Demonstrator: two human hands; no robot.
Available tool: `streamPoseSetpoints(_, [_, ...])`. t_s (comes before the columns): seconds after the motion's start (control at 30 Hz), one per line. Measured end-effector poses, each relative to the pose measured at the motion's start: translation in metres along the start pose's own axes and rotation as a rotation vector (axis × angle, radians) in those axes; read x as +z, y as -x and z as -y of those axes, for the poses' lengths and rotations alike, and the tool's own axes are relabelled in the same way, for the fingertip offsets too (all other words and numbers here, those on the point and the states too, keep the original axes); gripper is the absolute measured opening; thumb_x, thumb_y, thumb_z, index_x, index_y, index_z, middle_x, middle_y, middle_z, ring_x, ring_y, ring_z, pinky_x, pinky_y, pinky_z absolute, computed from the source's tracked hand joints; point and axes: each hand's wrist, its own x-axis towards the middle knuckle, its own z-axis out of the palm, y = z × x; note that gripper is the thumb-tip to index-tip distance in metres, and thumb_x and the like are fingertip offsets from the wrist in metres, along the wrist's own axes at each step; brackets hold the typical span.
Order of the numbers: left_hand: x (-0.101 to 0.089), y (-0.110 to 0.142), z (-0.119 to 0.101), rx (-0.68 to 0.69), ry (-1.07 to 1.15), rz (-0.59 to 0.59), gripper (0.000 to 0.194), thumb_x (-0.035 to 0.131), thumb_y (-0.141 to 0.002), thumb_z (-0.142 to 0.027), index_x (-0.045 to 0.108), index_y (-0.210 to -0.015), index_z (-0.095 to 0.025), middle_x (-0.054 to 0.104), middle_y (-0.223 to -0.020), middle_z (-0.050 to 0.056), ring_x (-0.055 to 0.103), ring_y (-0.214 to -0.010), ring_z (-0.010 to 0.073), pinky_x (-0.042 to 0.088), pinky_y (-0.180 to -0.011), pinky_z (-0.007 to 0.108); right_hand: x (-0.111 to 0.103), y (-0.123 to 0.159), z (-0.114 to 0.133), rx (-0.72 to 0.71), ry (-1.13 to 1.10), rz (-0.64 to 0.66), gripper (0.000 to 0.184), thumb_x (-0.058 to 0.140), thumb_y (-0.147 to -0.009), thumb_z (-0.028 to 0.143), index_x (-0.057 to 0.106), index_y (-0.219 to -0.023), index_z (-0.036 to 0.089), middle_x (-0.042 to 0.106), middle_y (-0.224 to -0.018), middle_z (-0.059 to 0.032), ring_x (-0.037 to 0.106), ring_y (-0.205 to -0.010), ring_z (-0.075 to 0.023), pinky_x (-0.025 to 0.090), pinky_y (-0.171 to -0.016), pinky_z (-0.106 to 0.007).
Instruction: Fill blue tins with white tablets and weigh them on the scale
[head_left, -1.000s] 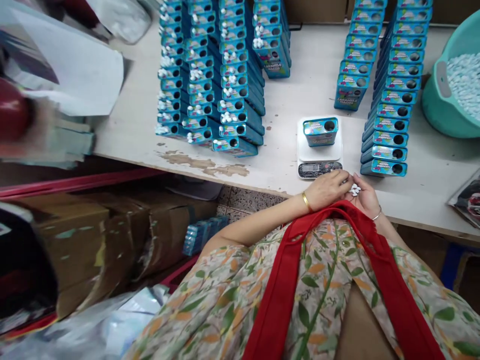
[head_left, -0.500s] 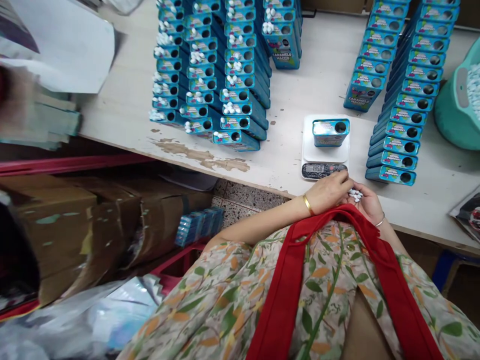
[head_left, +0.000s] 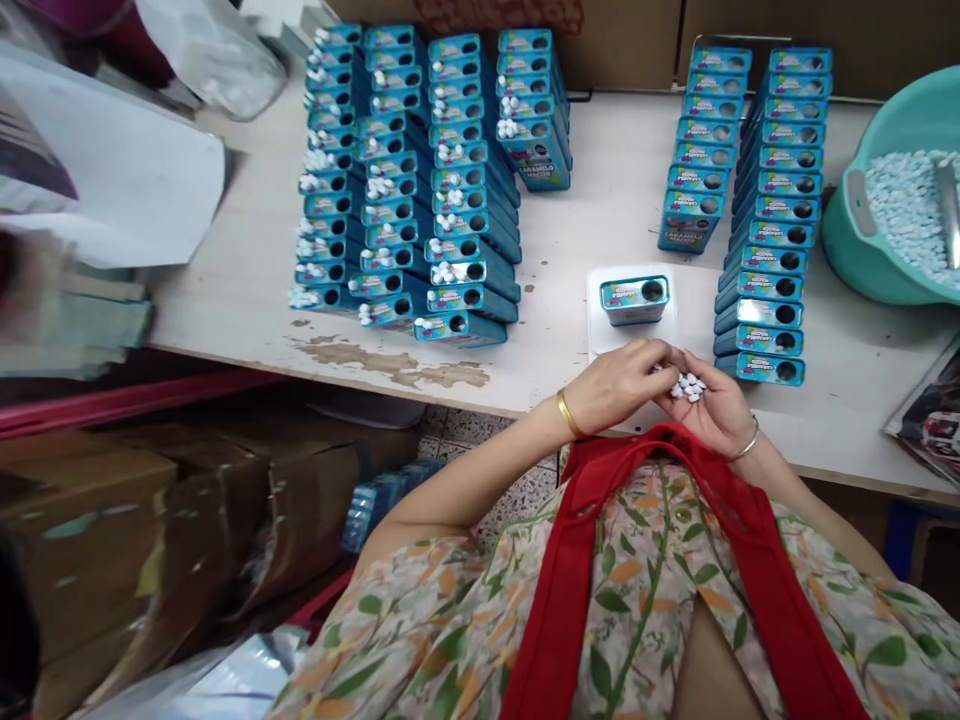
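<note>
My right hand, with a silver bangle at the wrist, is cupped palm up around a small heap of white candies. My left hand, wearing a gold bracelet, reaches over to it with fingers pinched together at the heap's edge; whatever is between its fingertips is too small to make out. Just beyond the hands, a blue candy tin with a round dark hole in its top stands upright on a white kitchen scale. The scale's display is hidden behind my left hand.
Rows of blue tins with white candies on their tops fill the left. Two rows of tins stand at right, beside a teal tub of candies with a metal scoop. Cardboard boxes sit below the table's left edge.
The view has shifted, showing more of the table's back and the tub. Both hands have moved forward, so my left hand now covers the scale's display. More of the candy heap shows.
</note>
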Motion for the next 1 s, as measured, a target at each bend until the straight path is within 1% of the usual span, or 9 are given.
streamPoseSetpoints(0.13, [-0.013,-0.005,0.012,0.021,0.075,-0.136,0.022,0.042,-0.107,-0.021,0.063,-0.107,-0.017,0.064,-0.108,0.008,0.061,-0.096,0.0157,0.053,-0.08,0.027,0.005,-0.005,0.001,-0.008,-0.048,-0.023,0.028,0.045,-0.1,0.013,0.072,-0.092,0.018,0.081,-0.088,-0.0006,0.077,-0.081,-0.0114,0.063,-0.101,-0.033])
streamPoseSetpoints(0.27, [-0.024,-0.021,0.035,-0.097,0.089,-0.326,0.017,0.047,-0.106,-0.025,0.063,-0.108,-0.019,0.061,-0.104,0.006,0.06,-0.094,0.0153,0.054,-0.082,0.028,0.002,-0.01,0.0,-0.009,-0.005,0.044,0.027,0.047,-0.1,0.017,0.072,-0.106,0.014,0.081,-0.106,-0.0087,0.077,-0.105,-0.0157,0.057,-0.11,-0.035])
streamPoseSetpoints(0.37, [-0.029,-0.035,0.052,-0.187,0.052,-0.317,0.017,0.048,-0.106,-0.026,0.064,-0.107,-0.019,0.063,-0.105,0.007,0.061,-0.095,0.0168,0.053,-0.084,0.031,-0.001,-0.01,0.0,-0.007,0.02,0.048,0.027,0.05,-0.098,0.021,0.07,-0.114,0.013,0.078,-0.12,-0.0124,0.073,-0.12,-0.0179,0.055,-0.114,-0.034])
streamPoseSetpoints(0.47, [-0.033,-0.038,0.058,-0.213,0.04,-0.247,0.021,0.045,-0.107,-0.026,0.064,-0.113,-0.018,0.065,-0.109,0.008,0.063,-0.099,0.0177,0.054,-0.086,0.031,-0.004,-0.009,0.001,-0.012,0.008,0.014,0.027,0.051,-0.097,0.022,0.07,-0.116,0.016,0.078,-0.12,-0.0103,0.072,-0.12,-0.0173,0.057,-0.111,-0.033])
streamPoseSetpoints(0.53, [-0.033,-0.033,0.052,-0.201,0.031,-0.23,0.024,0.042,-0.107,-0.025,0.063,-0.118,-0.019,0.066,-0.114,0.009,0.064,-0.104,0.0186,0.054,-0.09,0.033,-0.005,-0.008,0.002,-0.014,-0.009,0.003,0.028,0.05,-0.098,0.022,0.07,-0.117,0.017,0.078,-0.12,-0.0091,0.073,-0.118,-0.0167,0.059,-0.108,-0.034])
streamPoseSetpoints(0.63, [-0.022,-0.019,0.031,-0.087,0.018,-0.155,0.029,0.042,-0.109,-0.029,0.061,-0.128,-0.019,0.066,-0.119,0.01,0.063,-0.106,0.0199,0.055,-0.089,0.034,-0.008,-0.007,0.0,-0.027,-0.043,-0.025,0.026,0.049,-0.1,0.024,0.071,-0.113,0.02,0.08,-0.111,-0.0059,0.076,-0.109,-0.0158,0.061,-0.105,-0.035])
streamPoseSetpoints(0.73, [0.004,-0.005,0.004,-0.014,0.023,0.016,0.03,0.041,-0.109,-0.028,0.062,-0.128,-0.017,0.067,-0.114,0.011,0.063,-0.1,0.02,0.054,-0.083,0.031,-0.013,-0.003,-0.003,-0.014,-0.036,-0.066,0.026,0.049,-0.1,0.025,0.072,-0.112,0.02,0.08,-0.109,-0.0047,0.075,-0.109,-0.017,0.062,-0.103,-0.037])
streamPoseSetpoints(0.83, [0.033,0.001,-0.017,-0.063,0.07,0.139,0.03,0.038,-0.109,-0.026,0.066,-0.115,-0.017,0.067,-0.108,0.01,0.062,-0.096,0.0193,0.051,-0.083,0.03,-0.023,0.006,-0.006,0.048,0.021,-0.088,0.029,0.048,-0.099,0.027,0.071,-0.116,0.02,0.079,-0.119,-0.0062,0.073,-0.118,-0.0196,0.061,-0.105,-0.04])
streamPoseSetpoints(1.0, [0.054,0.004,-0.034,-0.085,0.162,0.129,0.027,0.04,-0.109,-0.024,0.065,-0.114,-0.014,0.067,-0.116,0.011,0.063,-0.104,0.0189,0.05,-0.087,0.028,-0.043,0.017,-0.011,0.096,0.045,-0.178,0.02,0.053,-0.096,0.023,0.072,-0.102,0.019,0.081,-0.099,-0.0036,0.076,-0.11,-0.0203,0.062,-0.103,-0.04])
